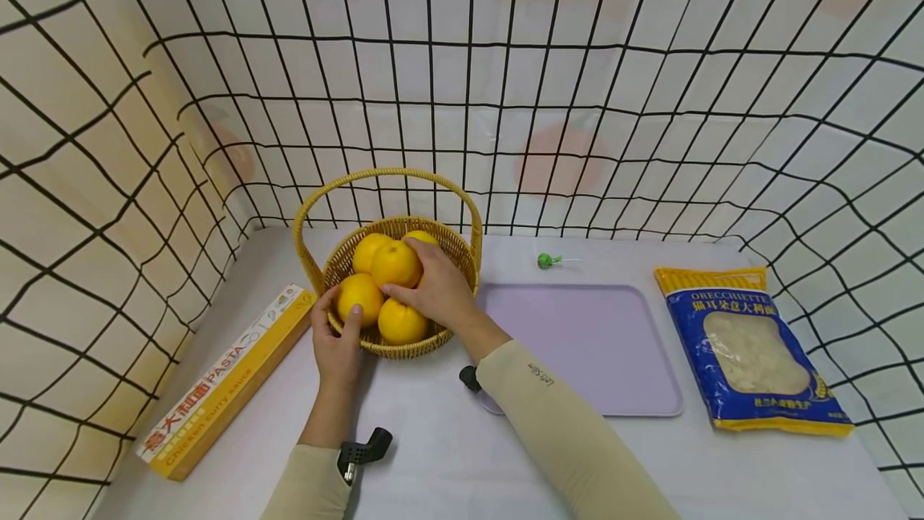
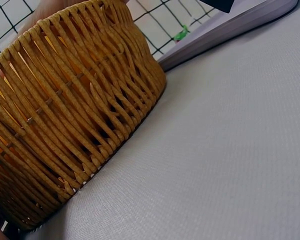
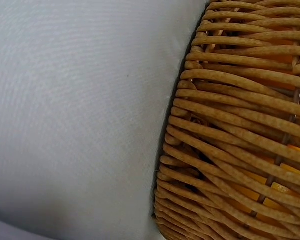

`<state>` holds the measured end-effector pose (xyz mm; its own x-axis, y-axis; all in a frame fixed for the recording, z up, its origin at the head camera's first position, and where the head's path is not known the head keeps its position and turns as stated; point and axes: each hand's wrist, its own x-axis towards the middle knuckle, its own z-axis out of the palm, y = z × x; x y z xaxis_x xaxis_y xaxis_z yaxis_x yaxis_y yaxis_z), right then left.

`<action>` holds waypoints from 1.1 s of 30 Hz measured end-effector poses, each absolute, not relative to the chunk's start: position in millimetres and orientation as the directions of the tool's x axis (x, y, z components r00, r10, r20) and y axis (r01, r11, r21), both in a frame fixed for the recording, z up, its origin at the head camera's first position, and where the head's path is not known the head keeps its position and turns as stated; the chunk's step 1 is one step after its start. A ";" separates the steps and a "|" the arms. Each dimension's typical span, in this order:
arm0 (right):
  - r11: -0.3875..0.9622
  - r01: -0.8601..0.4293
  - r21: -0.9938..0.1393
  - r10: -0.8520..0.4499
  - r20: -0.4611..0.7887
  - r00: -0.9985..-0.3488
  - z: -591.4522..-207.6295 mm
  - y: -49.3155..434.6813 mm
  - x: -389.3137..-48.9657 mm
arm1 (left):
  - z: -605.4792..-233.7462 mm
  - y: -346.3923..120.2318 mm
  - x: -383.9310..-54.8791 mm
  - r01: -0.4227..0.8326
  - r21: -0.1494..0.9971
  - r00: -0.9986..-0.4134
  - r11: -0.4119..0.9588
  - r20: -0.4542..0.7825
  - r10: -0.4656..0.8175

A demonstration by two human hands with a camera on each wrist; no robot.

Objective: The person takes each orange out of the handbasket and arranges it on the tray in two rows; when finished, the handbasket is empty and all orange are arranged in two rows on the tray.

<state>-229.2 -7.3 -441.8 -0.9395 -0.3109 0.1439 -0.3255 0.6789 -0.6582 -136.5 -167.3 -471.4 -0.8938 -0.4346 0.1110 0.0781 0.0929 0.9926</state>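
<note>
Just left of our right hand [image 1: 442, 287]: the round, yellow-orange citrus fruit topping the heap [image 1: 393, 265], with our thumb at its near edge and our fingers at its far right side; it has no long axis, so we judge that the hold turns on these two contact sides.
Nearer hand: our right, touching the top fruit; our left hand [image 1: 336, 343] is nearer to us and leftward.
Right fingers: partly curled round the top fruit, spread to span it; how firmly, we cannot tell.
Left fingers: thumb on the front of the round, yellow-orange near-left fruit [image 1: 360, 295], index finger at its left side; we cannot tell whether the other fingers lie inside or outside the rim.
Other fruit: a near-right fruit [image 1: 402, 323] below our right thumb, a far-left fruit [image 1: 368, 250] beyond the top one, and a far fruit [image 1: 419, 236] by our right fingertips.
Woven tan wicker basket [image 1: 407, 352]: round all the fruit, its arched handle [image 1: 390, 172] beyond our fingertips.
Arms: right forearm slanting in from lower right, left rising more steeply.
Right of our fingers: a flat, pale-purple rectangular tray [image 1: 588, 351].
Left of our fingers: a long yellow-and-white pasta box [image 1: 231, 383].
</note>
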 end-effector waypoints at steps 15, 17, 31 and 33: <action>0.687 -0.304 -0.660 -0.310 0.112 -0.944 -439.3 -4.7 -228.8 | -470.7 -165.3 -136.4 0.079 0.992 -0.895 0.094 0.112 -0.431; 0.687 -0.306 -0.659 -0.313 0.112 -0.943 -439.5 -4.4 -228.9 | -470.4 -164.9 -135.9 0.086 0.992 -0.895 0.091 0.117 -0.431; 0.675 -0.355 -0.647 -0.322 0.175 -0.930 -440.0 -3.8 -227.9 | -504.8 -175.2 -152.0 0.112 0.990 -0.882 0.082 0.137 -0.451; 0.674 -0.358 -0.646 -0.317 0.184 -0.930 -440.6 -3.6 -227.7 | -507.3 -175.6 -153.0 0.131 0.988 -0.876 0.083 0.154 -0.456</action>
